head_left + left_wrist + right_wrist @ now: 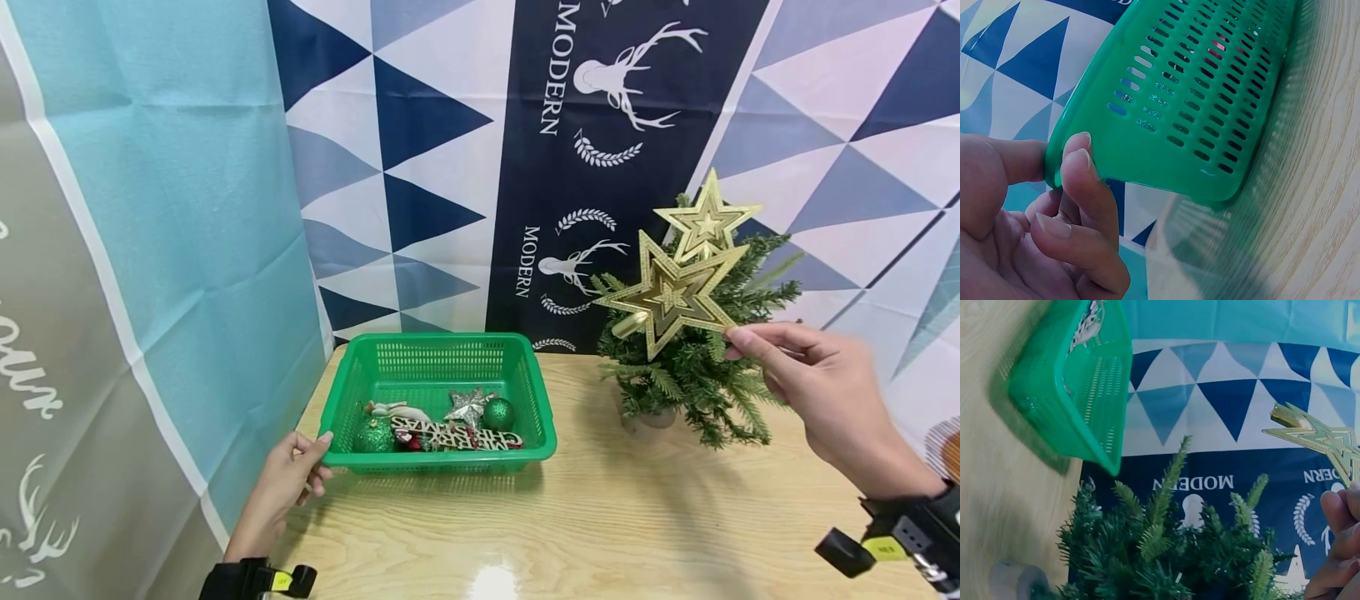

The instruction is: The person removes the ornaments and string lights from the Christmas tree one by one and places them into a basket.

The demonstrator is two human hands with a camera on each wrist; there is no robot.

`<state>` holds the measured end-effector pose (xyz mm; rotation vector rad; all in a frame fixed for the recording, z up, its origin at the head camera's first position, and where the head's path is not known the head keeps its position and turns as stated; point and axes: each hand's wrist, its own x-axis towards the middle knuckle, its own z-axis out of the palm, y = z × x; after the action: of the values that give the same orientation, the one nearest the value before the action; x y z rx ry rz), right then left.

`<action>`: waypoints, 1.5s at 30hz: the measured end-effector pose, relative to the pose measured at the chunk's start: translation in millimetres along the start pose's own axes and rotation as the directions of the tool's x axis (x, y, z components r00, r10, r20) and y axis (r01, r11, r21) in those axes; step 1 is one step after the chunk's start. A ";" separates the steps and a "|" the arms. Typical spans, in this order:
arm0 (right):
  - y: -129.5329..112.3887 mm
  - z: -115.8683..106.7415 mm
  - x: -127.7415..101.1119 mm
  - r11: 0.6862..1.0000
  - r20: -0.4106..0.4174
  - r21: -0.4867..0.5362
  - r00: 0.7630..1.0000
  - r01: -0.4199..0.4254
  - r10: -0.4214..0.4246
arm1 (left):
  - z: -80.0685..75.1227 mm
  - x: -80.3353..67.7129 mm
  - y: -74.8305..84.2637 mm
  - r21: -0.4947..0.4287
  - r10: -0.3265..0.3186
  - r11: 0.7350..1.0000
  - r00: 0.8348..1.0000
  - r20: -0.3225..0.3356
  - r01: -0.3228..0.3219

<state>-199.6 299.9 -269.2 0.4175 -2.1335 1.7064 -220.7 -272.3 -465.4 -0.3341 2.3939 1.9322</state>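
The left hand pinches the corner of the green plastic basket at nine o'clock, baubles and a silver star unhung inside. At three o'clock, the right hand pinches a gold layered star topper just before the small green tree, which already wears one gold star; I judge decorating barely begun.

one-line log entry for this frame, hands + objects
left hand: grips corner of green basket | right hand: pinches gold star in front of small tree | basket: ornaments inside, on wooden table
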 end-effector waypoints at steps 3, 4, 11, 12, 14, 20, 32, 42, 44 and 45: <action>2.2 2.8 -1.6 0.999 0.006 -0.040 1.000 -0.017 0.018 | 0.1 0.0 0.1 -0.002 0.000 1.000 1.000 -0.001 0.000; 2.8 3.8 -2.2 0.997 0.007 -0.071 1.000 -0.024 0.025 | 0.1 0.0 0.2 -0.002 0.000 1.000 1.000 -0.001 0.000; 7.8 12.2 -5.4 0.961 0.031 -0.274 0.998 -0.038 0.048 | -0.2 0.1 -0.3 -0.003 0.005 1.000 1.000 0.004 -0.005; 8.5 13.3 -5.8 0.956 0.036 -0.291 0.998 -0.038 0.051 | -0.3 0.2 -0.4 -0.002 0.007 1.000 1.000 0.003 -0.007; 9.8 15.2 -6.7 0.946 0.037 -0.323 0.998 -0.040 0.055 | -0.4 0.1 -0.7 0.002 0.009 1.000 1.000 0.003 -0.009; 13.0 18.7 -8.8 0.931 0.039 -0.362 0.997 -0.055 0.074 | -0.4 0.0 -0.1 -0.002 0.009 1.000 1.000 -0.001 -0.009; 17.8 27.7 -13.2 0.929 0.038 -0.365 0.995 -0.067 0.087 | 1.7 -0.9 -0.4 0.008 -0.002 1.000 1.000 -0.007 0.002; 24.6 38.6 -13.3 0.923 0.055 -0.382 0.995 -0.054 0.082 | 1.1 -0.1 -1.9 -0.001 -0.005 1.000 1.000 -0.005 0.005; 25.9 41.0 -13.5 0.920 0.057 -0.389 0.995 -0.049 0.077 | 1.1 0.0 -1.8 -0.011 -0.010 1.000 1.000 -0.003 0.010; 26.8 41.9 -13.7 0.918 0.064 -0.395 0.995 -0.043 0.075 | 1.1 0.2 -1.8 -0.011 -0.009 1.000 1.000 -0.004 0.009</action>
<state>-204.0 264.9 -306.8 0.3082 -2.4929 1.2563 -220.6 -271.7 -467.4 -0.3491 2.3806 1.9433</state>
